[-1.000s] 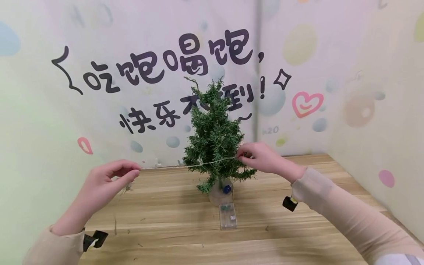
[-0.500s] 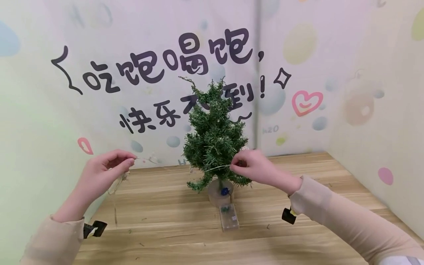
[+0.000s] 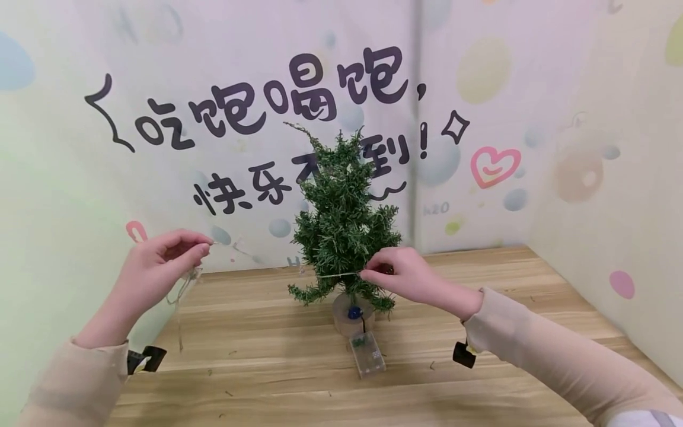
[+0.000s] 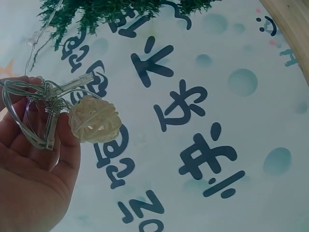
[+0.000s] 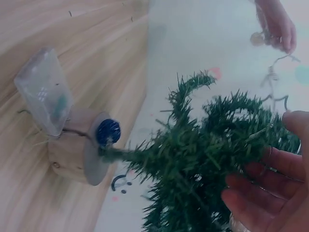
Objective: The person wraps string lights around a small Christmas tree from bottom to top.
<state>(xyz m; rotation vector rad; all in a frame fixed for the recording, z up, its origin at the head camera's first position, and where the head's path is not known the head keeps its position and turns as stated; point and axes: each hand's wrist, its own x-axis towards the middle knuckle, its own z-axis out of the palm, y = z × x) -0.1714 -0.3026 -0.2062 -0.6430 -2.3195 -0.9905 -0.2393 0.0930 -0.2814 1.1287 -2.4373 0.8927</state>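
A small green artificial Christmas tree (image 3: 344, 219) stands upright on a round wooden base (image 3: 347, 317). A thin light-string wire (image 3: 338, 274) crosses the front of its lower branches. My right hand (image 3: 413, 277) pinches this wire between thumb and fingertips, close against the branches. Left of the tree, my left hand (image 3: 157, 276) holds the string's other stretch at its fingertips. From that hand hangs a coiled bundle of wire (image 4: 21, 113) with clear bulbs and a cream woven ball (image 4: 95, 119). A dark blue woven ball (image 5: 108, 131) sits by the trunk on the base.
In front of the base, a clear battery box (image 3: 368, 354) lies on the wooden table (image 3: 267, 367), joined by a dark wire. Several small green bits are scattered on the tabletop. A printed wall (image 3: 256, 47) stands close behind the tree.
My right hand has moved left and down across the tree's front with the wire. My left hand has risen and shifted left. The tree's top twig and the battery box have turned slightly.
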